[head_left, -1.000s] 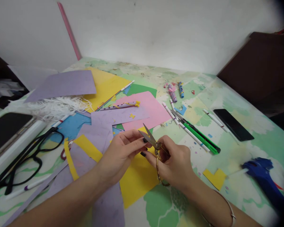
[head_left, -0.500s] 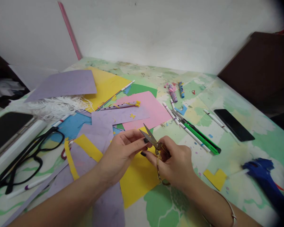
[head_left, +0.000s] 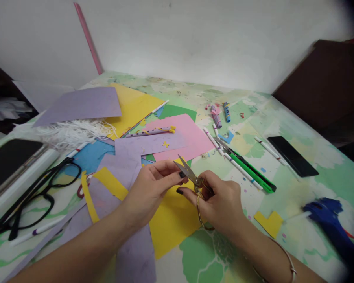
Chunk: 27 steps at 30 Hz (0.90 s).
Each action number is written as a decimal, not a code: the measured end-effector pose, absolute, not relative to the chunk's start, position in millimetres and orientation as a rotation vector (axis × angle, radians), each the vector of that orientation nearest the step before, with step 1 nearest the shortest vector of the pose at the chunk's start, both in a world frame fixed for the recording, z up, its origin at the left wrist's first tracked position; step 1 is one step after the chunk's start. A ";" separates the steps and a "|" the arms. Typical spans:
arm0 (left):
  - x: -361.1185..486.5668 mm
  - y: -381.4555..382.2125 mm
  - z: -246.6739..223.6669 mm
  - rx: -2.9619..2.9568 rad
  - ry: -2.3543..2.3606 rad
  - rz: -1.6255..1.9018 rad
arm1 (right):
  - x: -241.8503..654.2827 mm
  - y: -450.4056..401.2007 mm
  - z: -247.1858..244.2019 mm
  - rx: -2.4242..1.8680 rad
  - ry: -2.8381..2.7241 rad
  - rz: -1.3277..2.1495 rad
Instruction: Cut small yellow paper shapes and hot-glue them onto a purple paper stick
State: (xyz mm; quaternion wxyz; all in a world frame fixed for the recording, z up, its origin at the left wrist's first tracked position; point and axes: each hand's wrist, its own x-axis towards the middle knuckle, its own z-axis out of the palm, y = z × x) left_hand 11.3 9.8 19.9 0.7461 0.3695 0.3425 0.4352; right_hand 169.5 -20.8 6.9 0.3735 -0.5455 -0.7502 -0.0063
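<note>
My right hand (head_left: 221, 196) grips a pair of gold-handled scissors (head_left: 191, 173), its fingers in the loops and the blades parted toward the upper left. Right beside the blades, my left hand (head_left: 150, 188) is closed in a pinch, thumb against fingers. Whatever lies between those fingertips is too small or hidden to make out. A yellow sheet (head_left: 171, 232) lies under both hands, partly over purple paper (head_left: 135, 255). Beyond them, a tiny yellow cut-out (head_left: 165, 144) rests on a purple strip (head_left: 129, 145), near a rolled purple paper stick (head_left: 150, 131) with yellow trim.
To the right lie a green box cutter (head_left: 247, 169), white paper sticks, a black phone (head_left: 292, 155), a yellow paper scrap (head_left: 268, 223) and a blue glue gun (head_left: 327, 220). Black glasses (head_left: 47, 192), white string (head_left: 73, 131) and another dark-screened device (head_left: 14, 161) occupy the left.
The scissor blades have come slightly closer together beside my left fingertips. Both hands stay almost in place, and the view has shifted very slightly.
</note>
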 end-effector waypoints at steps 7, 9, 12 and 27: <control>9.5 11.3 21.4 0.878 0.820 0.960 | 170.6 -19.9 7.2 -1.401 -1.927 -0.023; 8.1 11.1 22.3 0.919 0.844 0.957 | 170.7 -19.9 7.8 -1.395 -1.927 -0.029; 5.4 10.4 23.0 0.967 0.848 0.959 | 170.6 -19.9 8.6 -1.392 -1.934 -0.037; 4.2 13.1 25.8 1.043 0.888 0.979 | 173.0 -19.1 8.5 -1.413 -1.946 -0.043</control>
